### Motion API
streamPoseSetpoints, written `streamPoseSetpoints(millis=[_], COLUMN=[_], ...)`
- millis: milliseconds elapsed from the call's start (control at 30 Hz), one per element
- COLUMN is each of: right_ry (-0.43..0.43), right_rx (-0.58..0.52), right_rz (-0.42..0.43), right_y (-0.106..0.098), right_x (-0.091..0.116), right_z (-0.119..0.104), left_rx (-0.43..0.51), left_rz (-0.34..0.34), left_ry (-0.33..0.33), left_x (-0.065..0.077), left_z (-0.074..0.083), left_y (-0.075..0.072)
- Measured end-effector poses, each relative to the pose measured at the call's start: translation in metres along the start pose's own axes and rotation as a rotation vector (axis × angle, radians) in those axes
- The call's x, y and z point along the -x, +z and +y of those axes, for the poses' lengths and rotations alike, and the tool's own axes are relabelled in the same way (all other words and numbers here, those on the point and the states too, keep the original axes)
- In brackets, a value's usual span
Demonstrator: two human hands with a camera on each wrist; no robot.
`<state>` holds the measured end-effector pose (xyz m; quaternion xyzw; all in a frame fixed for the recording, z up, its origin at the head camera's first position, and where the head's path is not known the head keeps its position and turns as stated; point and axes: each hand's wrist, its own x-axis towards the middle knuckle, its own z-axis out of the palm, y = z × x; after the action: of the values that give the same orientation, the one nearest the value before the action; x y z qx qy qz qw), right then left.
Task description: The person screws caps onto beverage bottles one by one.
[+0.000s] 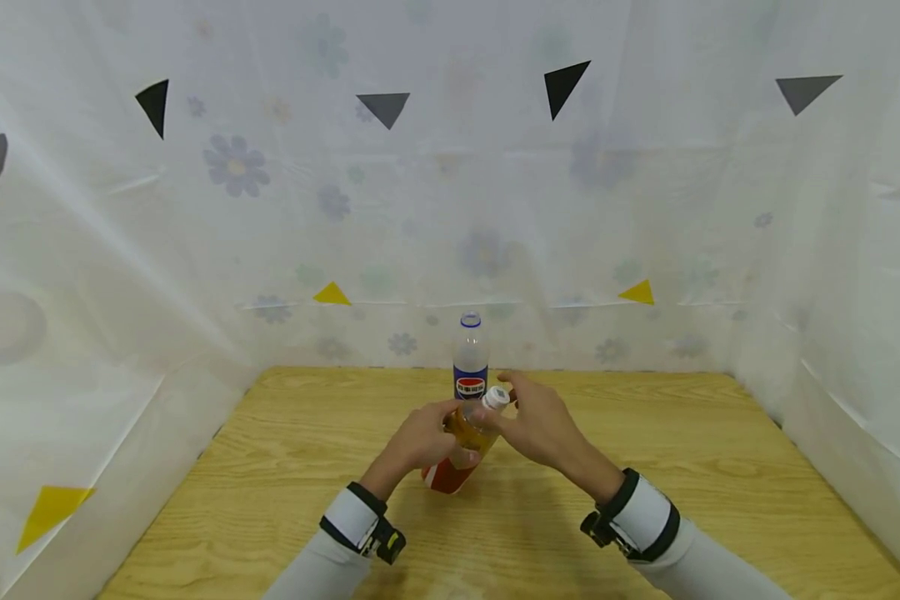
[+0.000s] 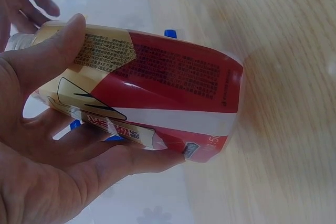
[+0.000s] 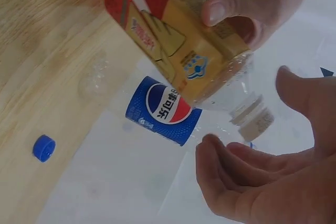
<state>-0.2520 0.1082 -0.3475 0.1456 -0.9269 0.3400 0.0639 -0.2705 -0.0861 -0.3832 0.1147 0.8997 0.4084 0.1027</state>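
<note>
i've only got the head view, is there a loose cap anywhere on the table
Observer: Yes, the right wrist view shows a blue cap lying on the table.
Operator: is the right hand touching the white cap with its thumb
Observer: No, the right wrist view shows a gap between thumb and white cap.
Operator: what's on the side of the tilted bottle i can't see
Observer: The left wrist view shows small dark print over gold and red.
</note>
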Motion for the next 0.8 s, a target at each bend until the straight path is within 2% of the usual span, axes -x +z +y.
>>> streamPoseSetpoints(millis=[233, 500, 800], right_ry=[-0.099, -0.134, -0.143], right_rx=[-0.038, -0.041, -0.026], right_rz=[-0.010, 0.049, 0.072], right_y=[-0.0073, -0.0033, -0.0016], right_x=[0.0037, 0.0032, 0.0019], right_z=[-0.0035, -0.0025, -0.0034], left_rx=[0.017, 0.015, 0.012], left_rz=[-0.010, -0.008, -0.002], left_ry=[0.003, 0.008, 0.009], left_x=[-0.0010, -0.0008, -0.0008], left_z=[-0.0011, -0.0011, -0.0010], left_y=[0.0001, 0.0002, -0.0001])
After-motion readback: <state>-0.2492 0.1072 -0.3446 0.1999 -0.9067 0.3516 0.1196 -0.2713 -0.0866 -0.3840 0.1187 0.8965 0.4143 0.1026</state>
